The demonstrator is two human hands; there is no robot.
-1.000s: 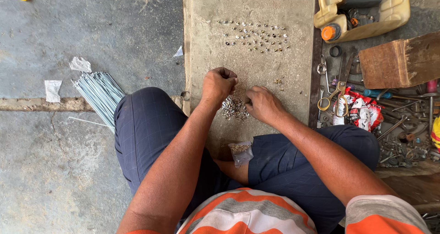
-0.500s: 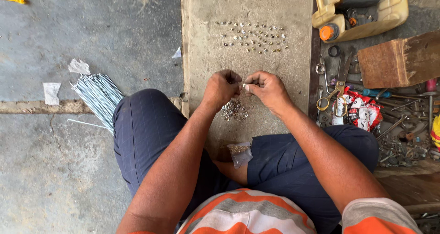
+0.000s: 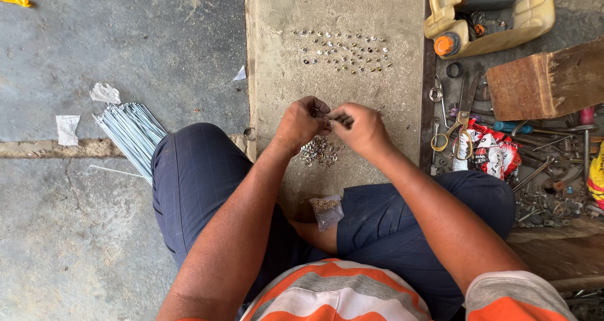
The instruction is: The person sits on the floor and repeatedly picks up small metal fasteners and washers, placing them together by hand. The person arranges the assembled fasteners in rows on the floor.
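My left hand (image 3: 302, 121) and my right hand (image 3: 360, 128) meet fingertip to fingertip above a concrete slab (image 3: 277, 63). Between the fingers they pinch a small metal part (image 3: 338, 118); its exact shape is too small to tell. Right below the hands lies a loose pile of small metal pieces (image 3: 318, 151). Farther up the slab, several small shiny pieces (image 3: 345, 49) are laid out in rows. A small clear plastic bag (image 3: 326, 210) with more pieces rests between my knees.
A bundle of thin metal rods (image 3: 129, 132) lies on the floor at left, with paper scraps (image 3: 67, 128) near it. At right are a cut yellow jug holding tools (image 3: 491, 13), a wooden block (image 3: 547, 79), yellow-handled scissors (image 3: 456, 116), a red packet (image 3: 487, 154) and scattered hand tools.
Both hands have lifted off the pile of metal pieces and come together above it, now pinching a small part between the fingertips.
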